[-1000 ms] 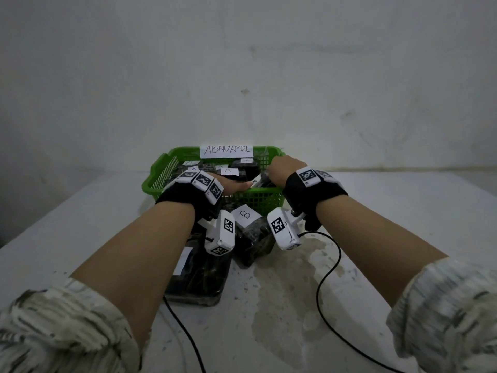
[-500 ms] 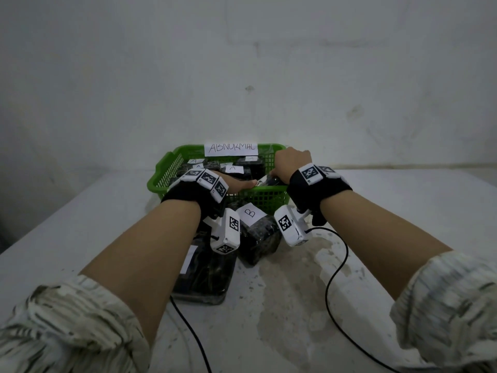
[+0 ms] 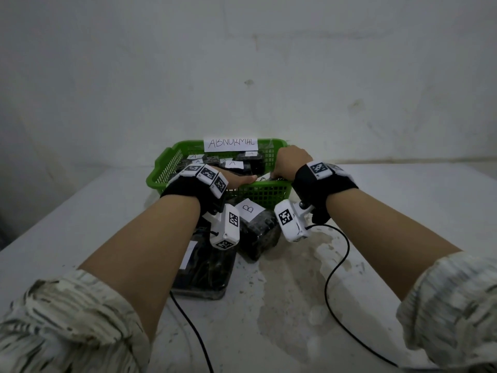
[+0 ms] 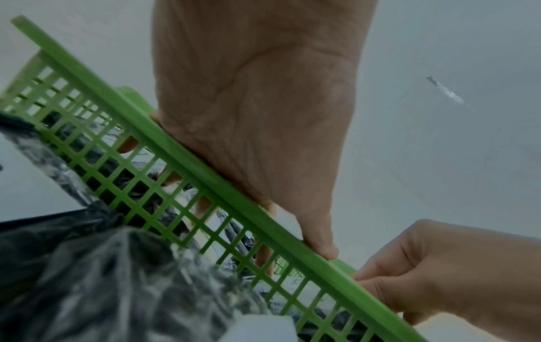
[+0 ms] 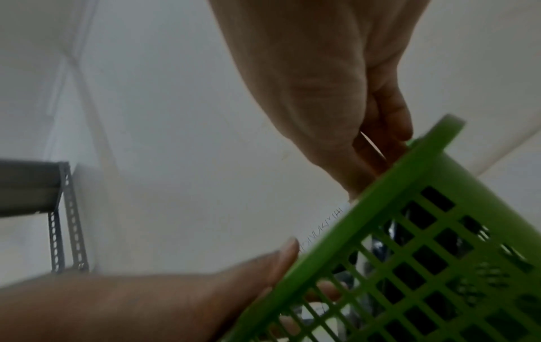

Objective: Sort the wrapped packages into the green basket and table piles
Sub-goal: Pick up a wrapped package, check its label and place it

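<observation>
Both hands reach over the green basket point(image 3: 258, 193)'s near rim: the right hand point(image 3: 291, 162), at 1 o'clock, pinches a wrapped package point(image 3: 262, 179) needing release, while the left hand point(image 3: 236, 181)'s grip cannot be told.

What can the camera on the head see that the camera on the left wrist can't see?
Only the head view shows the ABNORMAL sign, the package labelled B on the table in front of the basket, and the striped sleeves. Only the left wrist view shows the left hand's fingers reaching down inside the basket, seen through its mesh wall. Both show the green basket, the left hand and the right hand at its near rim, and dark wrapped packages.
</observation>
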The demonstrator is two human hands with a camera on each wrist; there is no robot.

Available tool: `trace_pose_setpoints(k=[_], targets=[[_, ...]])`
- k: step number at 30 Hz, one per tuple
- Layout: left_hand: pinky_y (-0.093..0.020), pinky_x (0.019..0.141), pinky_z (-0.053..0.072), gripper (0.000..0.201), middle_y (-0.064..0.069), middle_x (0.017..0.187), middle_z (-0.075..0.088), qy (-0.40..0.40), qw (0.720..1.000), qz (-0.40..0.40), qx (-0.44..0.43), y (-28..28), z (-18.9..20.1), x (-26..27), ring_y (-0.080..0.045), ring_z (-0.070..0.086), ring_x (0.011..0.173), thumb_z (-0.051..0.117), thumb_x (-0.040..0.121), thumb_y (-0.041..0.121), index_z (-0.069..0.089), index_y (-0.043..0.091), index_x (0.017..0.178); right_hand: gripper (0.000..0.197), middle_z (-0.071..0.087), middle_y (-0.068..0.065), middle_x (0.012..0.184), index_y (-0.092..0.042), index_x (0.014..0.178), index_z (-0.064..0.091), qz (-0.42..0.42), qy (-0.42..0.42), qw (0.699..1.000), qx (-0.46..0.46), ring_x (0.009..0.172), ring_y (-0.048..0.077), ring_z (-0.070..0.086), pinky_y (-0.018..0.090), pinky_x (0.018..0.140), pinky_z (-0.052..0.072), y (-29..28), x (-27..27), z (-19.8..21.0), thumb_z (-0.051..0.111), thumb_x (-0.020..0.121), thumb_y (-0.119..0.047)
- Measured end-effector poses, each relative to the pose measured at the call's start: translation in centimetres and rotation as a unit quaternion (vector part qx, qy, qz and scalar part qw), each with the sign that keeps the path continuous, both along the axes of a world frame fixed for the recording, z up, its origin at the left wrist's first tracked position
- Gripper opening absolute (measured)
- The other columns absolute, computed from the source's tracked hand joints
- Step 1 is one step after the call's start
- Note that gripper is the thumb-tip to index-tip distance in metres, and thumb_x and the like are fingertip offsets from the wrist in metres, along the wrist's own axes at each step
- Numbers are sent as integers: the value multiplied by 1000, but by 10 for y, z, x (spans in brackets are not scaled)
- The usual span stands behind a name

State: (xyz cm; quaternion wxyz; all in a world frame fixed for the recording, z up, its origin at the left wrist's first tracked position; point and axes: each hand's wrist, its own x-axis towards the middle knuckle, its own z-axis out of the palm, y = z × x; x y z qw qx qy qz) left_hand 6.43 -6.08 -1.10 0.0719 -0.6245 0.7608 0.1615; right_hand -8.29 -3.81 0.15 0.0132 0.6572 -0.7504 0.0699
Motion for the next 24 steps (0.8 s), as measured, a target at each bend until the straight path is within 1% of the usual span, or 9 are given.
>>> trace_pose_setpoints(k=[4,8,11,13,16,19,21,22,24], targets=[[-37,114,17,76,-13,154,27,6,1000,-12,-2,-1,1,2,-26,26,142,26,92,64,30,11,147,28,70,12,105,-7,108,72,36,-14,998,44,95,27,64,29,72,47,4,-8,6,68,86,-24],[-35,112,20,76,-14,151,31,14,1000,-7,1,1,2,3,-25,30,140,28,92,63,31,10,146,27,69,14,113,-2,112,69,38,27,994,94,88,24,60,30,70,47,3,-6,11,61,91,-17],[-36,112,20,85,-13,151,31,24,999,-15,21,3,4,6,-26,30,139,25,87,71,30,12,147,28,67,16,113,2,114,67,45,27,992,116,81,22,54,25,55,41,5,-6,15,58,92,-14],[-38,112,20,96,-14,151,32,28,999,-20,18,-3,1,9,-27,31,139,25,79,80,31,13,147,30,66,16,98,5,102,67,43,17,991,125,69,22,51,21,49,33,7,-6,14,56,95,-22],[-37,113,23,82,-15,150,33,44,999,-9,-2,2,2,10,-28,32,139,31,89,68,34,9,145,43,48,4,65,-7,65,48,21,11,993,120,54,13,40,21,48,29,9,-4,14,50,97,-35],[-34,110,24,70,-15,151,33,44,999,-21,-4,6,4,6,-28,32,139,30,95,58,33,8,145,48,45,2,63,-11,61,43,16,5,991,136,55,12,40,22,50,30,6,0,12,44,99,-41],[-32,103,29,70,-15,149,36,35,999,-21,-8,9,4,5,-28,35,137,28,96,57,35,7,144,49,55,6,73,-8,68,51,20,15,989,144,60,15,47,25,60,39,6,1,9,41,99,-45],[-32,102,29,69,-15,148,36,34,999,-23,-12,11,4,5,-28,36,136,27,96,57,35,7,144,49,61,10,86,-5,79,58,20,22,988,152,69,19,54,28,70,42,7,3,8,39,100,-45],[-33,107,26,68,-15,150,35,35,999,-26,-12,14,3,4,-28,34,137,24,97,55,33,7,145,52,60,18,120,3,113,59,14,18,987,160,104,27,58,33,90,42,11,7,4,33,102,-41]])
